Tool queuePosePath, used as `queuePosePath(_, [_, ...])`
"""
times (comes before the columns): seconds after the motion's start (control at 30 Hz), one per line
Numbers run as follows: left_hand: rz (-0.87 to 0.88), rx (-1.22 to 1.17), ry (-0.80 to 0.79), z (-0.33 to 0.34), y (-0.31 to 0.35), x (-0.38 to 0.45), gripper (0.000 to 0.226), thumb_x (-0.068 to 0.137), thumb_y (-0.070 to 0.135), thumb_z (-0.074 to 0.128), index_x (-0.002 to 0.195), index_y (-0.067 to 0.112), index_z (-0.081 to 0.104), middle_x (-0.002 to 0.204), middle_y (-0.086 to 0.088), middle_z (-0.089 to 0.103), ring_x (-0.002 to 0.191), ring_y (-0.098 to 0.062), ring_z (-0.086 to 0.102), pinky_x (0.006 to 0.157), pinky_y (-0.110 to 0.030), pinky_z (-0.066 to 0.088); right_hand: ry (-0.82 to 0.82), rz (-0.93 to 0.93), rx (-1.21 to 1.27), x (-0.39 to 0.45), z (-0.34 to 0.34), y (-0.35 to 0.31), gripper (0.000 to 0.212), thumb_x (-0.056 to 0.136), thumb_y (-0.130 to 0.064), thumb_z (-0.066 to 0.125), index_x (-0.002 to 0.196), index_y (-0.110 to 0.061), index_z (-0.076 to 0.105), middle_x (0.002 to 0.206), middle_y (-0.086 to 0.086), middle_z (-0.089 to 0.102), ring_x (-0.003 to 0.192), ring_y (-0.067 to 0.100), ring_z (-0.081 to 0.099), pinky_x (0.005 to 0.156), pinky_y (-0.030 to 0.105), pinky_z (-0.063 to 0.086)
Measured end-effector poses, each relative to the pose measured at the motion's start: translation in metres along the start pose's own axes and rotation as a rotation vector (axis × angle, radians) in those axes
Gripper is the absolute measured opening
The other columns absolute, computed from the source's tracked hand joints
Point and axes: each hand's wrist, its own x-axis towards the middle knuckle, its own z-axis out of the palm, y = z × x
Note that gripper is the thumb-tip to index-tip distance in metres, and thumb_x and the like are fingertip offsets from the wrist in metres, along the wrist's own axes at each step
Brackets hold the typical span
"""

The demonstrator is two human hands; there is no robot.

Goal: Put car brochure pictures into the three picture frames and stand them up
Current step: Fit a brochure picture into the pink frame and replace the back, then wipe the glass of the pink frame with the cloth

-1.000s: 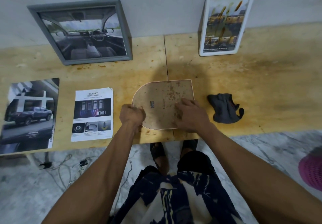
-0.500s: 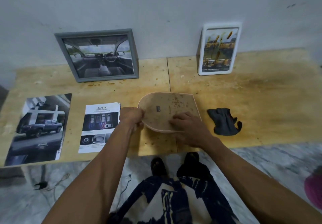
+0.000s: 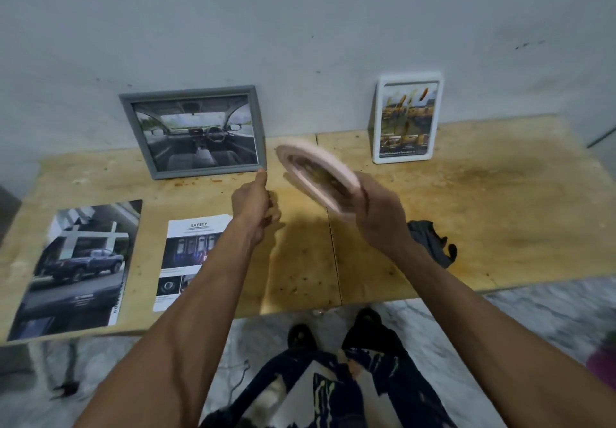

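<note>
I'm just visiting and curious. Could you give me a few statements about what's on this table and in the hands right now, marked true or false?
1. The right hand holds the pink arched frame lifted off the table. True.
2. The grey frame lies flat. False: it stands leaning against the wall.
3. The white frame shows a car interior. False: the grey frame does.
4. The left hand holds nothing visible. True.
5. A dark cloth lies by the right wrist. True.
</note>
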Motion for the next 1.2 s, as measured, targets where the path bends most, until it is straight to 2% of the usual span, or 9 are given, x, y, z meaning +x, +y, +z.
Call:
queuePosePath(0.03, [0.025, 0.057, -0.011, 0.0, -0.001, 0.0, 0.03, 0.102, 0.045, 0.051, 0.101, 0.016, 0.06, 0.09, -0.003, 0.061, 0.077, -0.017, 0.057, 0.069, -0.037, 0.048, 0.057, 0.088, 0.066, 0.007, -0.003, -0.004, 0.028, 0.103, -0.015, 0.043, 0.122, -0.005, 0.061, 0.088, 0.006, 0.064, 0.064, 0.011, 0.056, 0.052, 0.009, 0.04])
queuePosePath(0.13, [0.049, 0.201, -0.049, -0.002, -0.011, 0.001, 0.039, 0.101, 0.048, 0.051, 0.127, 0.02, 0.058, 0.122, -0.004, 0.06, 0.108, -0.024, 0.059, 0.07, -0.035, 0.051, 0.114, 0.353, 0.27, 0.019, -0.009, -0.001, 0.029, 0.103, -0.02, 0.043, 0.12, -0.005, 0.061, 0.088, 0.004, 0.058, 0.07, 0.008, 0.053, 0.054, 0.009, 0.035])
queuePosePath(0.4, [-0.051, 0.134, -0.158, -0.006, -0.035, -0.012, 0.027, 0.102, 0.029, 0.055, 0.124, 0.015, 0.064, 0.112, -0.013, 0.07, 0.098, -0.03, 0.07, 0.086, -0.049, 0.059, 0.102, 0.746, 0.472, 0.007, 0.0, 0.02, 0.032, 0.095, -0.029, 0.047, 0.126, -0.023, 0.054, 0.109, 0.005, 0.065, 0.094, 0.022, 0.066, 0.074, 0.041, 0.06])
queuePosePath(0.5, [-0.078, 0.091, -0.102, -0.002, -0.043, -0.015, 0.026, 0.098, 0.021, 0.064, 0.124, 0.017, 0.063, 0.11, -0.012, 0.071, 0.092, -0.028, 0.072, 0.074, -0.043, 0.063, 0.099, 0.788, 0.445, 0.0, 0.0, 0.027, 0.032, 0.095, -0.026, 0.051, 0.126, -0.018, 0.054, 0.107, 0.007, 0.065, 0.089, 0.018, 0.065, 0.069, 0.034, 0.056])
queuePosePath(0.63, [-0.084, 0.081, 0.017, 0.01, -0.057, -0.023, 0.033, 0.096, 0.018, 0.066, 0.128, 0.015, 0.062, 0.114, -0.014, 0.07, 0.095, -0.032, 0.071, 0.08, -0.049, 0.062, -0.064, 0.749, 0.339, -0.013, 0.001, 0.04, 0.042, 0.09, -0.021, 0.062, 0.13, -0.019, 0.051, 0.108, 0.003, 0.062, 0.086, 0.016, 0.061, 0.067, 0.032, 0.053])
queuePosePath(0.8, [-0.028, 0.189, 0.127, 0.024, -0.083, -0.039, 0.033, 0.093, 0.015, 0.069, 0.125, 0.013, 0.062, 0.11, -0.013, 0.07, 0.082, -0.022, 0.067, 0.07, -0.033, 0.058, -0.229, 0.765, 0.217, -0.03, 0.001, 0.059, 0.035, 0.09, -0.013, 0.06, 0.124, -0.011, 0.056, 0.111, 0.007, 0.063, 0.093, 0.023, 0.06, 0.071, 0.031, 0.047])
queuePosePath(0.93, [-0.019, 0.34, 0.088, 0.029, -0.111, -0.035, 0.039, 0.081, 0.011, 0.082, 0.116, 0.016, 0.067, 0.098, -0.007, 0.074, 0.081, -0.029, 0.074, 0.076, -0.047, 0.062, -0.285, 0.78, 0.112, -0.042, 0.01, 0.078, 0.039, 0.091, -0.013, 0.058, 0.129, -0.01, 0.055, 0.12, 0.009, 0.061, 0.109, 0.029, 0.059, 0.082, 0.037, 0.052])
queuePosePath(1.03, [-0.014, 0.452, 0.098, 0.029, -0.133, -0.021, 0.042, 0.076, 0.007, 0.083, 0.114, 0.021, 0.07, 0.096, -0.006, 0.075, 0.082, -0.031, 0.074, 0.075, -0.051, 0.062, -0.33, 0.761, 0.08, -0.049, 0.022, 0.094, 0.039, 0.09, -0.009, 0.059, 0.128, -0.012, 0.056, 0.118, 0.009, 0.06, 0.107, 0.029, 0.059, 0.076, 0.034, 0.047])
queuePosePath(1.2, [0.033, 0.596, 0.145, 0.033, -0.143, -0.004, 0.04, 0.083, 0.01, 0.078, 0.121, 0.017, 0.071, 0.103, -0.003, 0.075, 0.084, -0.023, 0.072, 0.075, -0.03, 0.059, -0.331, 0.743, 0.029, -0.045, 0.041, 0.11, 0.03, 0.09, -0.009, 0.06, 0.12, -0.01, 0.061, 0.113, 0.009, 0.063, 0.102, 0.028, 0.06, 0.074, 0.03, 0.043])
